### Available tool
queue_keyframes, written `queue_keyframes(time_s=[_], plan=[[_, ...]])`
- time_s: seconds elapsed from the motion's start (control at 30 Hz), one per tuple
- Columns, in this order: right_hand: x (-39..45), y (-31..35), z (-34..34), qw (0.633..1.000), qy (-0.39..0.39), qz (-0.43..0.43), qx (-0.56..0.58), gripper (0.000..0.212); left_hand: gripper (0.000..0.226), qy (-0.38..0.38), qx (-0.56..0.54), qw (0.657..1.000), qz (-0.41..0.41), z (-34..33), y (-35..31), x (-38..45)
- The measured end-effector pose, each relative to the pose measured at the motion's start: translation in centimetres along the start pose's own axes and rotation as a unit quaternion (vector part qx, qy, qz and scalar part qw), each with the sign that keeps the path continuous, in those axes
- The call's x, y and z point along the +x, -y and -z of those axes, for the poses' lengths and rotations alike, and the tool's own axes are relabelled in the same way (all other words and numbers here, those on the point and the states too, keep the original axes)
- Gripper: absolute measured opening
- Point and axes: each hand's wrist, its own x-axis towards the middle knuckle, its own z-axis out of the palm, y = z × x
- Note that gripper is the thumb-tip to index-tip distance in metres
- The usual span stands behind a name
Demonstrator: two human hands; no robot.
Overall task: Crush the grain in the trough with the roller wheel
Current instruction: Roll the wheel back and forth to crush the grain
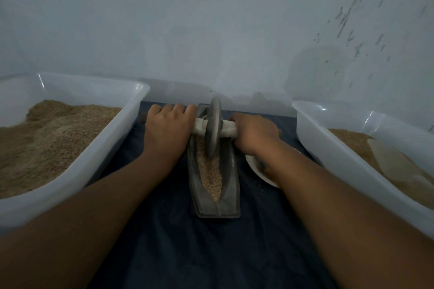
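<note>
I judge the crushing barely begun: the tan grain (209, 172) filling the long grey boat-shaped metal trough (215, 204) looks mostly whole along its near half. The dark grey metal roller wheel (213, 129) stands at the far end, and my left hand (167, 127) and right hand (254, 133) flank it, fingers curled round its cloth-wrapped axle (229, 131).

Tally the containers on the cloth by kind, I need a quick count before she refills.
Plastic tubs of grain: 2, the left tub and the right tub
Metal trough: 1
White dish: 1, partly hidden under the right forearm
Total: 4
</note>
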Motion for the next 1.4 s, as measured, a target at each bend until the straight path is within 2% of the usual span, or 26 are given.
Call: queue_keyframes(time_s=[0.2, 0.33, 0.7, 1.4], plan=[[-0.9, 0.1, -0.3, 0.999, -0.038, -0.003, -0.008, 0.031, 0.011, 0.0, -0.015, 1.0, 0.0, 0.3, -0.1, -0.3], [-2.1, 0.4, -0.5, 0.998, -0.065, 0.007, -0.006, 0.023, 0.01, 0.012, -0.035, 0.999, 0.003, 1.0, -0.1, -1.2], [-6.1, 1.0, -0.4, 0.99, -0.141, 0.021, -0.001, 0.021, 0.015, 0.021, -0.026, 0.999, 0.021, 4.2, -0.7, -3.7], [-8.7, 1.7, -0.1, 0.987, -0.162, 0.016, -0.002, 0.02, 0.027, 0.08, -0.053, 0.995, 0.034, 6.4, -0.8, -5.1]])
